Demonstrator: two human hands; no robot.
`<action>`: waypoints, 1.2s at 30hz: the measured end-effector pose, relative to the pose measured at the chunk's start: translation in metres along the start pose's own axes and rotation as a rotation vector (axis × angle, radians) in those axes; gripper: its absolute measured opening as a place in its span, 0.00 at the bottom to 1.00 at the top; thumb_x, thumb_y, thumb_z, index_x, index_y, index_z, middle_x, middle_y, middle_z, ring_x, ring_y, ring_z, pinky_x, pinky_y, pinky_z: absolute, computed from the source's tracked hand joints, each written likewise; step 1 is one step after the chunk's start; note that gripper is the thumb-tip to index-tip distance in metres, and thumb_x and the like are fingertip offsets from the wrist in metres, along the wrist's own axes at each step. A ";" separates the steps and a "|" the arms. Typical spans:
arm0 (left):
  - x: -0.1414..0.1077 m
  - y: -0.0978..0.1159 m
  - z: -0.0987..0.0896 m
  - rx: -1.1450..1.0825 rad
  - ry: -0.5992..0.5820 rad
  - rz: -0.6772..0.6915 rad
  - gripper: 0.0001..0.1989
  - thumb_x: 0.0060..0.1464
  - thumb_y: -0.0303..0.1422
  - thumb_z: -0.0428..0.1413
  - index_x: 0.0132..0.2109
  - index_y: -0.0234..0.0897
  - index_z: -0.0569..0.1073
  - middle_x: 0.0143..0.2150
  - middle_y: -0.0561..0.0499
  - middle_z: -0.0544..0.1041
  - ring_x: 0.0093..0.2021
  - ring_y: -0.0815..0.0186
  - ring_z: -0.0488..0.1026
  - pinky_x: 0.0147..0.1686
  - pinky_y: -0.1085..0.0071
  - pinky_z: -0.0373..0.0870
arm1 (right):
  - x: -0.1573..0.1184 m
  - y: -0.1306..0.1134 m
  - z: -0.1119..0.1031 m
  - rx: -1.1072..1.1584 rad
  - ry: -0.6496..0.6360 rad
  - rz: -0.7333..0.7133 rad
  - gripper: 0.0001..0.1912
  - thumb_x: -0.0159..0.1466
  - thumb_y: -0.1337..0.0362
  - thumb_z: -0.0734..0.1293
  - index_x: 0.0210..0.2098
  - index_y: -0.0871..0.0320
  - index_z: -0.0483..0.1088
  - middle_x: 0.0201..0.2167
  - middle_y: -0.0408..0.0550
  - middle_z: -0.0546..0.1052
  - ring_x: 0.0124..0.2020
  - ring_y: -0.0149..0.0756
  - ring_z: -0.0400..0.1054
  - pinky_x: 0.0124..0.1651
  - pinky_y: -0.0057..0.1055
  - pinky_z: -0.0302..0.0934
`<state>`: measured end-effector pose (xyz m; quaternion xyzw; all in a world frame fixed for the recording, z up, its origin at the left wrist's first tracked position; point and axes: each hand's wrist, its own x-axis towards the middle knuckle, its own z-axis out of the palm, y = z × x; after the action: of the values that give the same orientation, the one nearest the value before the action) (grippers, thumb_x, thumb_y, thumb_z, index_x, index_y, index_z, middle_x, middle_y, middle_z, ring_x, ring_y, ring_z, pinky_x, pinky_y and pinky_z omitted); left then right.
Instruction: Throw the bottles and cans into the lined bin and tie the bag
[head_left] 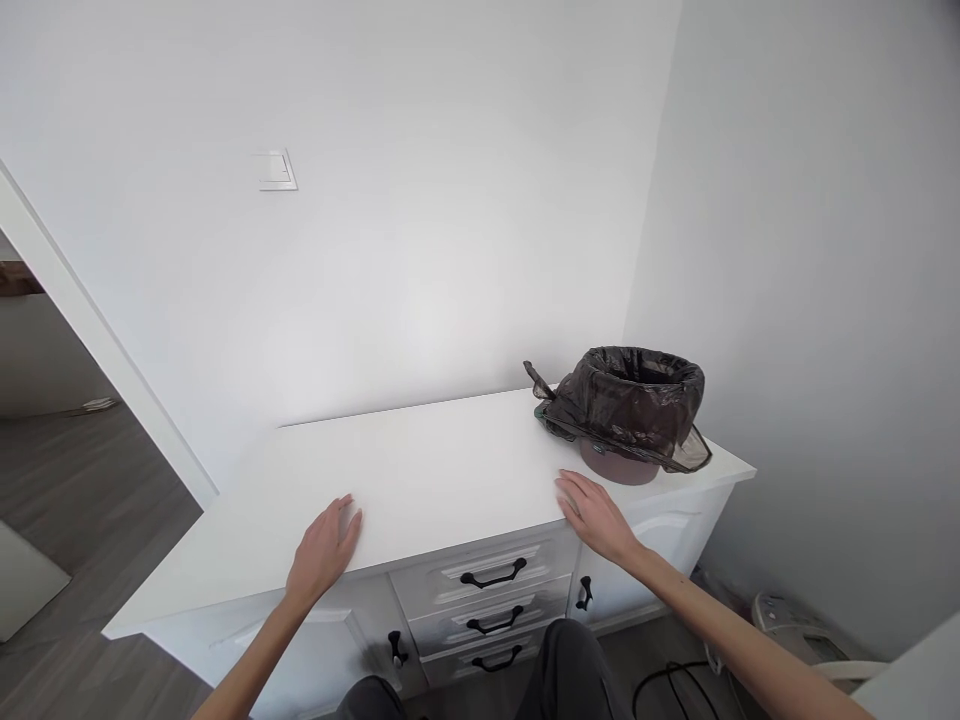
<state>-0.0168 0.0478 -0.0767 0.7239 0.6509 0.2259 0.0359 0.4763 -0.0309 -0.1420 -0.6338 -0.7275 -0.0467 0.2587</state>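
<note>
My left hand [324,548] rests on the front part of a white cabinet top [435,460], thumb apart from the fingers, holding nothing. Farther right, my right hand [594,515] lies on the same top near its front edge, also bare, with the thumb apart. Just beyond the right hand stands a small trash bin [621,466] with a brownish-purple base. A thin black plastic bag [637,405] lines it and hangs over its rim, with loose ends sticking out to the left and right. Neither hand touches the bin.
Below the top are drawers with black handles [493,574] and cabinet doors at both sides. A light switch [278,170] sits on the white wall behind. A doorway opens at left. Black cable [671,672] and a pale appliance [795,630] are on the floor at right.
</note>
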 end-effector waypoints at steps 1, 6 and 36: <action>0.000 -0.001 0.001 0.002 -0.004 0.001 0.29 0.67 0.51 0.42 0.64 0.40 0.66 0.68 0.41 0.70 0.67 0.46 0.68 0.62 0.50 0.67 | 0.003 -0.004 0.007 0.029 -0.021 0.032 0.27 0.76 0.52 0.50 0.67 0.56 0.64 0.70 0.56 0.65 0.72 0.48 0.57 0.72 0.51 0.51; -0.001 -0.008 0.005 0.021 0.012 0.055 0.27 0.67 0.47 0.42 0.65 0.39 0.67 0.69 0.42 0.69 0.70 0.49 0.65 0.68 0.52 0.60 | 0.023 -0.010 0.032 0.037 -0.171 0.120 0.36 0.74 0.42 0.47 0.74 0.54 0.53 0.76 0.52 0.53 0.77 0.46 0.42 0.77 0.54 0.35; 0.056 -0.027 0.033 0.089 -0.081 0.157 0.29 0.70 0.50 0.41 0.70 0.44 0.63 0.76 0.49 0.59 0.77 0.54 0.50 0.74 0.51 0.44 | 0.121 0.010 0.091 -0.106 0.149 0.416 0.34 0.72 0.52 0.50 0.72 0.59 0.58 0.67 0.68 0.58 0.67 0.70 0.54 0.66 0.59 0.50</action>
<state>-0.0267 0.1139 -0.0997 0.7821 0.5996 0.1695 0.0121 0.4496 0.1160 -0.1700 -0.7777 -0.5564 -0.0769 0.2821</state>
